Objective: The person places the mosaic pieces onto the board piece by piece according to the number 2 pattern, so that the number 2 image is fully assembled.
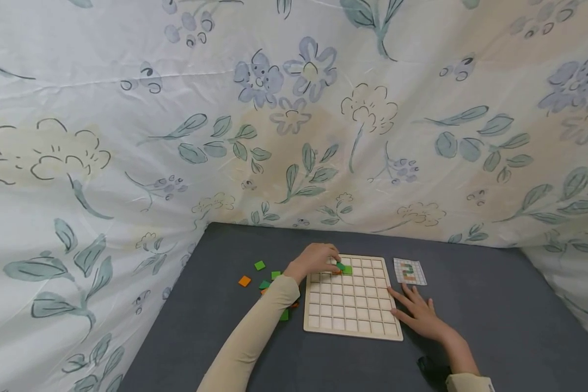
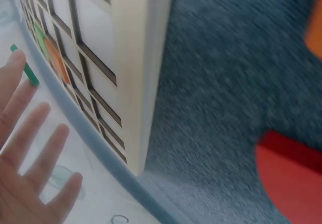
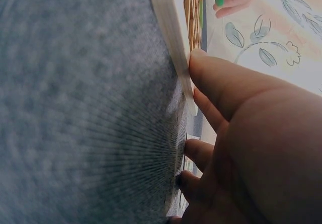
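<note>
Between thumb and forefinger my left hand [image 1: 317, 259] pinches a dark green square tile [image 2: 25, 67], its other fingers spread. It hovers over the far left part of a pale wooden grid board [image 1: 345, 314]. A light green tile [image 1: 348, 270] and an orange tile [image 2: 56, 60] sit side by side in the board's cells, near the held tile. At the board's right edge rests my right hand [image 1: 423, 318], its fingers spread; thumb and forefinger touch the rim. A printed card [image 1: 410, 271] with a coloured grid pattern lies just beyond that hand's fingertips.
Left of the board lie several loose tiles, among them an orange one [image 1: 245, 281] and a light green one [image 1: 259, 265]; my left forearm hides some. A red piece [image 2: 292, 178] shows close up. A black object [image 1: 432, 371] is by my right wrist. Floral cloth [image 1: 294, 136] hangs behind the table.
</note>
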Motion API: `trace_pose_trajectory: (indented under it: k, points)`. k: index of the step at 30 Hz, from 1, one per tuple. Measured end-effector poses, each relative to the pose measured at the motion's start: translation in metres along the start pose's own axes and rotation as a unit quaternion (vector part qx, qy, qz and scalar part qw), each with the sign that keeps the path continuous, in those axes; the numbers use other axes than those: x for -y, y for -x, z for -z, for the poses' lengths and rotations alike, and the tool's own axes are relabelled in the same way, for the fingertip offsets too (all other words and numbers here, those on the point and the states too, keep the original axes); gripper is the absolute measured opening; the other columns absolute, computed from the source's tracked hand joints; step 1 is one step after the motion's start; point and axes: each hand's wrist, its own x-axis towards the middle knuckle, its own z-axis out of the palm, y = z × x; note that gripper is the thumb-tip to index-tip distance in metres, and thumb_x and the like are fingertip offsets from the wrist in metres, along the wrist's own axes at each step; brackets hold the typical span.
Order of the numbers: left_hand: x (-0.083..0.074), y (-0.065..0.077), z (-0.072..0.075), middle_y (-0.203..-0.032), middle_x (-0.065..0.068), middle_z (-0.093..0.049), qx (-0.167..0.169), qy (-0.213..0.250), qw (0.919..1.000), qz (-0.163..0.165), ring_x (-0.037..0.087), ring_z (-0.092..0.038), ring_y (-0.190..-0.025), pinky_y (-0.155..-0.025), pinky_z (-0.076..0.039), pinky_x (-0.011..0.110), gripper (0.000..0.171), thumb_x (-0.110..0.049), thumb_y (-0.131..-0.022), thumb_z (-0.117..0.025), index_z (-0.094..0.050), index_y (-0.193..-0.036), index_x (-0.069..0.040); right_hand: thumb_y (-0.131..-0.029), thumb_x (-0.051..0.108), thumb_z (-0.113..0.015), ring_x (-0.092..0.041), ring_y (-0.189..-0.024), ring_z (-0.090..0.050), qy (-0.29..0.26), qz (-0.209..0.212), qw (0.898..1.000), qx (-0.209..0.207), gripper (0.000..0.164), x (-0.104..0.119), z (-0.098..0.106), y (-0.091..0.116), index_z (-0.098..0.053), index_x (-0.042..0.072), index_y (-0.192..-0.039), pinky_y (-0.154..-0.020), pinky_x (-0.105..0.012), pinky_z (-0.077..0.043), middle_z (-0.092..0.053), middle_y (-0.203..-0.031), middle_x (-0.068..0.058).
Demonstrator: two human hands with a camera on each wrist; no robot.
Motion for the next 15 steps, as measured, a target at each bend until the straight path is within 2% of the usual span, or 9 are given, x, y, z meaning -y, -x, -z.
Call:
trace_pose_trajectory:
  k: [8, 15]
  points:
    - [-0.008, -0.01, -0.005, -0.122, -0.007, -0.058, 0.002, -0.006, 1.0, 0.004, 0.009, -0.056, -0.11, -0.092, -0.047, 0.023, 0.028, -0.042, -0.084, -0.064, -0.069, -0.106, -0.025, -0.092, 0.034, -0.056, -0.06, -0.13, -0.006, 0.0, -0.001, 1.0, 0.002, 0.057, -0.005, -0.001, -0.002, -0.039, 0.01, -0.141, -0.09, -0.081, 0.002, -0.017, -0.147, -0.033]
    - [-0.014, -0.017, -0.01, -0.12, -0.009, -0.059, 0.001, -0.019, 0.9998, 0.004, 0.007, -0.058, -0.103, -0.088, -0.048, 0.022, 0.027, -0.044, -0.084, -0.063, -0.069, -0.105, -0.027, -0.092, 0.033, -0.056, -0.06, -0.13, -0.005, -0.007, -0.003, 1.0, 0.007, 0.058, -0.006, -0.001, -0.004, -0.038, 0.009, -0.142, -0.09, -0.08, 0.003, -0.016, -0.147, -0.033]
